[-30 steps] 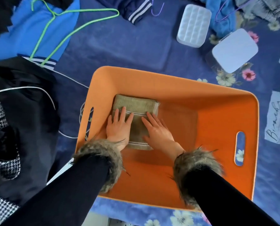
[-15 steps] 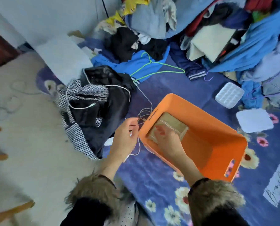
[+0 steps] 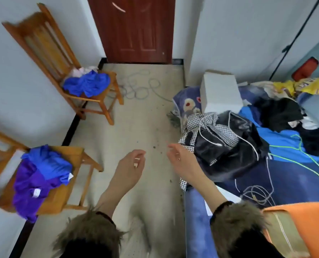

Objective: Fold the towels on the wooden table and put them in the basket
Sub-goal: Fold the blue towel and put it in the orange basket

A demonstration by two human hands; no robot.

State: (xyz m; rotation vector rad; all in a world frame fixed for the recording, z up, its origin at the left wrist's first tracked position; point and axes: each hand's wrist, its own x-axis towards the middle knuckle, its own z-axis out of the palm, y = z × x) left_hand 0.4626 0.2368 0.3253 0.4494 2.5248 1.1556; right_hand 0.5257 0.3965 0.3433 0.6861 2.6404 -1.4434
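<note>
While both hands hang in mid-air over the pale floor, the left hand and right hand hold nothing, fingers loosely curled. At 5 o'clock the orange basket sits on a blue floral bedspread; inside lies the folded towel, olive-tan with thin white stripes, flat against the basket's left wall.

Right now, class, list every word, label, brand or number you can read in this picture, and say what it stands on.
None can be read.
Yellow packaging at the far right: dark lettering, too blurred to read.
Purple garment on the near chair: a white tag, no legible print.
Folded towel in the orange basket: pale stripes only, no text.
</note>
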